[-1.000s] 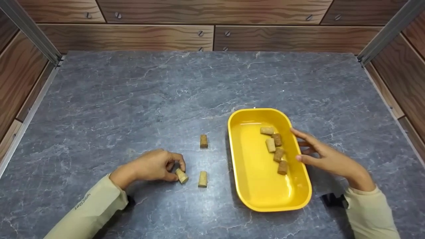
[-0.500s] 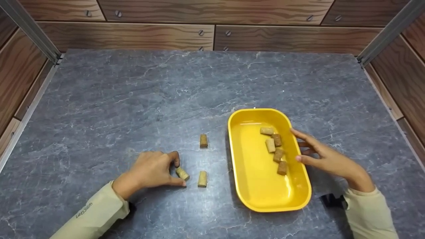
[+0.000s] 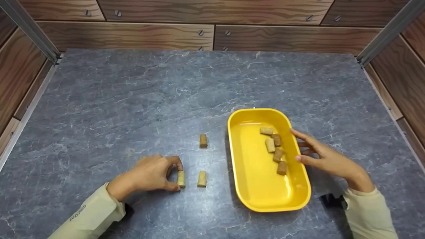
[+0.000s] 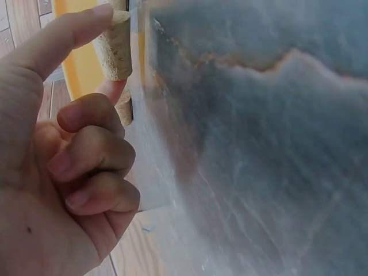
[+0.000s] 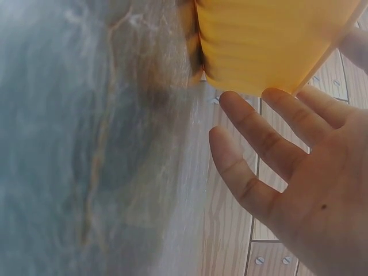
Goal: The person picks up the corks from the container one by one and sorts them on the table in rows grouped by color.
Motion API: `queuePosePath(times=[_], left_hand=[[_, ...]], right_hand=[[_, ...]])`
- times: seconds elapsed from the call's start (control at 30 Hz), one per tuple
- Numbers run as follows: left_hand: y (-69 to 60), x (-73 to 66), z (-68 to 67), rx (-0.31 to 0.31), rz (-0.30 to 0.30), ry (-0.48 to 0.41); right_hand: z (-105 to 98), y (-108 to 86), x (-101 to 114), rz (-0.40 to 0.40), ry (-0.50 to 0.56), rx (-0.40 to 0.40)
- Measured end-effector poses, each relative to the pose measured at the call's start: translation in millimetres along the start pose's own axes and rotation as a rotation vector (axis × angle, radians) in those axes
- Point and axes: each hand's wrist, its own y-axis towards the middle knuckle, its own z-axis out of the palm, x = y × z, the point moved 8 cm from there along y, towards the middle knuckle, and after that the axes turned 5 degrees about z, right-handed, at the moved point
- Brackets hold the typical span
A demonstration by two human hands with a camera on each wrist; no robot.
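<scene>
With the work looking partway along, the left hand (image 3: 146,174) is pinching a pale cork (image 3: 181,180) on the bench (image 3: 132,99) near a second pale cork (image 3: 202,179) and a brown cork (image 3: 203,141), five corks (image 3: 270,145) are lying in the yellow tray (image 3: 255,189), and the spread right hand (image 3: 320,156) is touching its side.

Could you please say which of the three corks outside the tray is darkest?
The far brown cork; the cork in the left hand and its neighbour are paler.
</scene>
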Motion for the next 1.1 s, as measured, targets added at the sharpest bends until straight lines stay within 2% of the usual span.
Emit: queuePosePath(times=[0.33,0.53,0.63,0.77,0.93,1.1], left_hand=[[-1.0,4.7,2.9,0.02,0.003,-0.018],[-1.1,0.6,-4.7,0.041,0.002,-0.003],[-2.7,-5.8,-16.3,0.007,0.03,0.0],[-1.4,-19.1,-35.5,-0.076,0.093,-0.003],[8.6,-39.4,-52.6,-0.158,0.153,0.009],[22.1,-60.4,-61.1,-0.242,0.218,0.002]], right_hand=[[0,0.9,0,-0.004,-0.001,-0.004],[-1,0.7,-1,0.002,-0.005,-0.011],[0,1.0,-2,0.013,-0.003,-0.001],[1,2.3,-2,0.025,0.006,0.014],[1,3.0,-1,0.026,0.008,0.011],[0,1.5,-3,0.038,0.009,0.002]])
